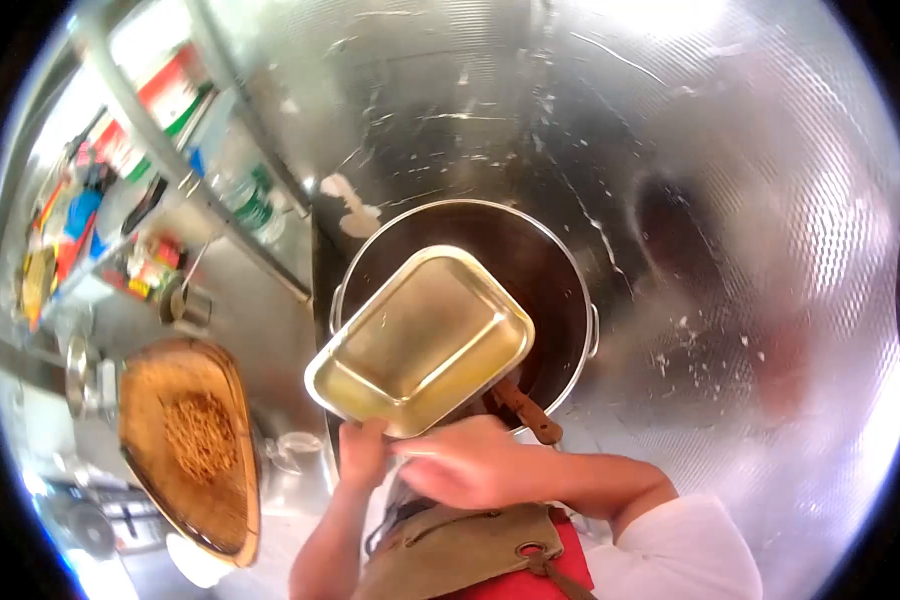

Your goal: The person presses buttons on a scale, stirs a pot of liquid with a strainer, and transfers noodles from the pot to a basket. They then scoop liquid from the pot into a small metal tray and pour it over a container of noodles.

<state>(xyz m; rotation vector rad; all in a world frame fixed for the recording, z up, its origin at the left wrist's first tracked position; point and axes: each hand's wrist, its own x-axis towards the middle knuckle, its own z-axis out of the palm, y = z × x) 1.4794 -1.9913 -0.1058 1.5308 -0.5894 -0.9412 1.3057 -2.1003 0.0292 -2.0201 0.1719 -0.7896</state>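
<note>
A rectangular metal tray [420, 335] with a little yellowish liquid along its near side is held over a large round pot [560, 270]. My left hand [364, 450] grips the tray's near left edge, fingers wrapped on the rim. Close beside it, just below the tray's near corner, is my right hand [460, 462], its fingers curled and blurred; what they hold, if anything, I cannot make out. A wooden handle [528, 412] leans over the pot's near rim, partly hidden by the tray. Dark contents show inside the pot.
On the left, a woven basket [135, 400] holds brown strands or sticks. Behind it a metal shelf rack [220, 200] carries packets and a plastic bottle [253, 208]. A metal cup [190, 303] stands near the basket. Scratched metal sheeting [610, 120] surrounds the pot behind and right.
</note>
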